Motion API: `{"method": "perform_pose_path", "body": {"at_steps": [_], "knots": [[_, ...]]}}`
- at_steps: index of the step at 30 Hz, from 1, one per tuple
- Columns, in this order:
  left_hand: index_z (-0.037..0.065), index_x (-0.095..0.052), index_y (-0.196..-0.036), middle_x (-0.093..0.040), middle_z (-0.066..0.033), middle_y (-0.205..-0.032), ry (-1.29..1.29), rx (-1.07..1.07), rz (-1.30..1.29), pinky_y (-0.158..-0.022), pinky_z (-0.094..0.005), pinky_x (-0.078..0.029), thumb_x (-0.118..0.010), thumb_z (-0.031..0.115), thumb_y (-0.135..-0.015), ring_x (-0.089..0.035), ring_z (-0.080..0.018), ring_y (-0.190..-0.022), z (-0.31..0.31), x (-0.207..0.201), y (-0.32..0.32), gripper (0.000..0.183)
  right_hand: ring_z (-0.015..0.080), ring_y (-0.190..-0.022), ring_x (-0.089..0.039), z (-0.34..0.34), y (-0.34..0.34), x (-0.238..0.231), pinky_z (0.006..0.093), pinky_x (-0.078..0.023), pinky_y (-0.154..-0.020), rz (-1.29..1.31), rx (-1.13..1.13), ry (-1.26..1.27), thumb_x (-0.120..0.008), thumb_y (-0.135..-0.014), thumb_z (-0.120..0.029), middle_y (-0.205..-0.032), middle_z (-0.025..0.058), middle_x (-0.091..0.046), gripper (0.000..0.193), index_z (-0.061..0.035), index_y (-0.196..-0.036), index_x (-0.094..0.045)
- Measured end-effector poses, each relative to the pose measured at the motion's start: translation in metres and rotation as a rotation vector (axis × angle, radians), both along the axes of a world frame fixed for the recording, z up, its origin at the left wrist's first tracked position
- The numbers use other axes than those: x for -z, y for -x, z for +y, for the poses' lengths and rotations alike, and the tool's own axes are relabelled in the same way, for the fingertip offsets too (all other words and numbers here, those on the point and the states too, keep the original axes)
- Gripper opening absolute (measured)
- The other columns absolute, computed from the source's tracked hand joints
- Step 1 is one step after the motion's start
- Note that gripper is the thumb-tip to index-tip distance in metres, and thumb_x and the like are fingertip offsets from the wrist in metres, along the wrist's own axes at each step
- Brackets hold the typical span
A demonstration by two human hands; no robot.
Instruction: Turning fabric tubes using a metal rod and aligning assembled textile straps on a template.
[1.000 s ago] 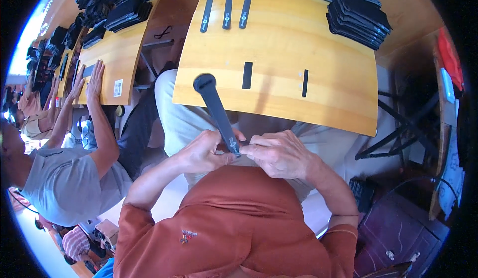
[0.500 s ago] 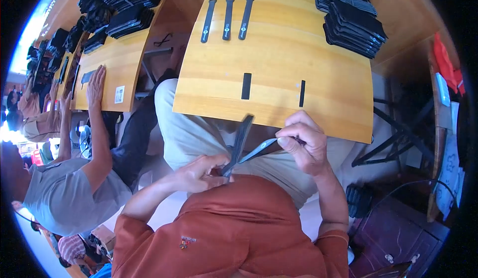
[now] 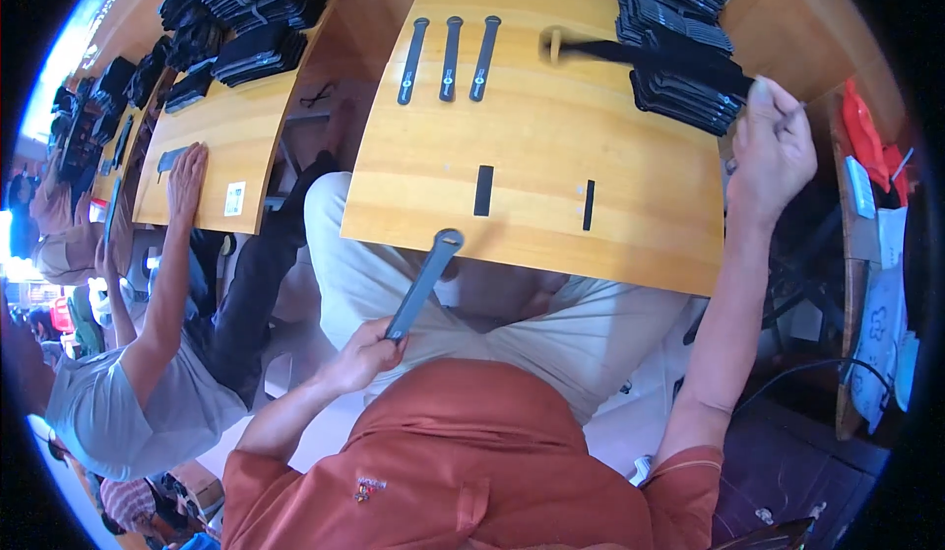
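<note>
My left hand (image 3: 369, 356), in front of my lap, pinches one end of a grey strap (image 3: 423, 289). The strap slants up and away to a slotted, rounded end near the table's front edge. Out to the right, my right hand (image 3: 773, 156) is raised and closed on the end of a black strap (image 3: 679, 60). That strap stretches leftward over the table, its far end blurred by motion. Three grey straps, the leftmost one (image 3: 411, 65) among them, lie side by side on the wooden table (image 3: 551, 122). Two short black strips, one wider (image 3: 483, 191) and one narrower (image 3: 589, 205), lie nearer me.
Stacked black folded straps (image 3: 679, 107) sit at the table's back right, partly behind the held strap. On the left, a co-worker's hand (image 3: 185, 181) rests on a neighbouring table (image 3: 212, 141) with more black stacks. A red item (image 3: 862, 141) hangs at the right.
My right hand has swung up and to the right, drawing the black strap away from my left hand. The grey strap now stays alone in my left hand.
</note>
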State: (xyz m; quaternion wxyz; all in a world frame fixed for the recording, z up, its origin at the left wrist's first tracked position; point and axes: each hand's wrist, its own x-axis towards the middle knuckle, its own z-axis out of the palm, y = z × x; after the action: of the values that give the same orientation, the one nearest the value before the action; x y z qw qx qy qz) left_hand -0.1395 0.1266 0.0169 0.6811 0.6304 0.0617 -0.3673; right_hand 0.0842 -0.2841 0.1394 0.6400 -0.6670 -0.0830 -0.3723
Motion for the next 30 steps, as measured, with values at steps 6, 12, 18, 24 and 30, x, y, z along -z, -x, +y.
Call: {"method": "perform_pose_path", "body": {"at_steps": [6, 12, 18, 24, 30], "knots": [[0.005, -0.048, -0.097, -0.046, -0.0014, -0.071, 0.193, -0.127, 0.027, -0.053, -0.026, -0.032, -0.045, -0.002, -0.083, -0.041, -0.0099, -0.061, -0.004, 0.014, 0.008, 0.016, 0.0086, -0.073, -0.066, 0.033, -0.039, 0.007, 0.0236, -0.052, -0.068, -0.197, 0.366, 0.48, -0.074, -0.094, -0.012, -0.086, 0.0015, -0.074, 0.014, -0.0043, -0.105, -0.075], [0.006, -0.05, -0.101, -0.047, -0.0019, -0.073, 0.257, -0.22, -0.008, -0.056, -0.025, -0.035, -0.051, 0.009, -0.098, -0.043, -0.0102, -0.063, -0.014, 0.017, 0.006, 0.005, 0.0277, -0.079, -0.073, 0.073, -0.065, 0.084, 0.0349, -0.058, -0.067, -0.166, 0.271, 1.015, -0.069, -0.088, -0.007, -0.092, 0.0082, -0.075, 0.008, -0.0079, -0.095, -0.072], [0.005, -0.054, -0.119, -0.05, -0.0019, -0.08, 0.361, -0.189, -0.054, -0.059, -0.0241, -0.037, -0.045, 0.049, -0.107, -0.047, -0.0101, -0.068, -0.018, 0.014, 0.003, 0.046, 0.0289, -0.075, -0.071, 0.113, -0.074, 0.162, 0.0432, -0.056, -0.062, -0.111, -0.073, 1.007, -0.061, -0.088, -0.009, -0.091, 0.0055, -0.072, 0.009, -0.0114, -0.092, -0.069], [0.003, -0.055, -0.123, -0.055, -0.0041, -0.084, 0.448, -0.287, -0.064, -0.07, -0.0273, -0.044, -0.046, 0.046, -0.108, -0.052, -0.0132, -0.076, -0.026, 0.009, -0.007, 0.046, 0.0314, -0.086, -0.072, 0.129, -0.083, 0.157, 0.0448, -0.058, -0.072, 0.127, -0.124, 1.168, -0.065, -0.09, -0.014, -0.107, 0.0068, -0.074, 0.012, -0.008, -0.098, -0.072], [0.002, -0.058, -0.127, -0.062, -0.0075, -0.099, 0.446, -0.325, -0.052, -0.081, -0.0317, -0.048, -0.058, 0.036, -0.104, -0.058, -0.016, -0.089, -0.031, 0.004, -0.02, 0.041, 0.0337, -0.09, -0.07, 0.136, -0.092, 0.153, 0.05, -0.055, -0.073, 0.238, -0.166, 1.157, -0.059, -0.092, -0.014, -0.103, 0.0094, -0.071, 0.013, -0.0064, -0.094, -0.068]]}}
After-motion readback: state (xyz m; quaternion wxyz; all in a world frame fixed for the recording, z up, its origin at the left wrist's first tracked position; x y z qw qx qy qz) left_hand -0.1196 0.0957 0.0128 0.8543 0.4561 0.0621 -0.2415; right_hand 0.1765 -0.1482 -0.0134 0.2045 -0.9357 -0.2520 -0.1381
